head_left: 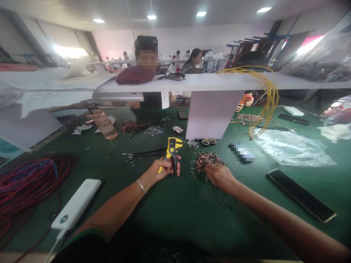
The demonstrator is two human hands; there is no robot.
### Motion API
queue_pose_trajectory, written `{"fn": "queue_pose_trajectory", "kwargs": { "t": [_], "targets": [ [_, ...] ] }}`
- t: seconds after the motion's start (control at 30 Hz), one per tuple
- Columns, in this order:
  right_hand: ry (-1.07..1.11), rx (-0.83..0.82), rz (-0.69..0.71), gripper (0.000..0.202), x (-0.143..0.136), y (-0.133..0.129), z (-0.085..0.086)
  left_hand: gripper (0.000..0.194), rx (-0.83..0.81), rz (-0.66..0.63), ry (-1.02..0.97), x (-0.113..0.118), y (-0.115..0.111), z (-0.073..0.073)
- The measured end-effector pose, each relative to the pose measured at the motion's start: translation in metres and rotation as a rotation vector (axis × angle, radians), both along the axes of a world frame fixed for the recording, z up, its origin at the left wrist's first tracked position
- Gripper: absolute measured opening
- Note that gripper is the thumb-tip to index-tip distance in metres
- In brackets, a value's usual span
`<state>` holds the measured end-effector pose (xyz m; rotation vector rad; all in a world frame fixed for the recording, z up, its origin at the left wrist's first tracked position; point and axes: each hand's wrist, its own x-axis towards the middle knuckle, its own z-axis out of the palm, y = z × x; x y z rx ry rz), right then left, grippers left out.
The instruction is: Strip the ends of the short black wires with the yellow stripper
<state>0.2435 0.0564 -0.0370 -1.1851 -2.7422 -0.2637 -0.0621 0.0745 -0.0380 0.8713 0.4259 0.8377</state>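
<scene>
My left hand (166,168) is wrapped round the handles of a yellow and black hand tool (172,153), whose head points up and right. My right hand (219,176) reaches into the near edge of a pile of small copper-coloured pieces (205,159); its fingertips are pressed down there, and what they hold, if anything, is too small to name. Thin black wires (148,152) with pale ends lie left of the tool. Just beyond the copper pile are small silvery pieces (192,143) and two small round containers (208,141).
Red and blue cable coils (30,182) and a white power bank (78,202) lie left. A dark phone (300,195) and plastic bag (293,148) lie right. A shelf (164,84) spans the green table, yellow wires (270,91) hanging from it. People sit beyond; a bottle (105,126) stands back left.
</scene>
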Motion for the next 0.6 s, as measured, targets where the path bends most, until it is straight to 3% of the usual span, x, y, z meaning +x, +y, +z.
{"fn": "queue_pose_trajectory", "kwargs": {
  "t": [0.2,0.37,0.6],
  "targets": [
    [0.209,0.144,0.080,0.024,-0.005,-0.021,0.009,0.053,-0.006,-0.019,-0.001,0.001,-0.001,-0.002],
    [0.497,0.249,0.003,0.028,-0.011,-0.029,0.036,0.053,0.006,-0.074,-0.009,0.004,-0.004,0.001],
    [0.843,0.139,-0.053,0.023,-0.037,-0.049,0.070,0.054,0.021,-0.191,-0.027,0.021,-0.020,0.008]
  ]
}}
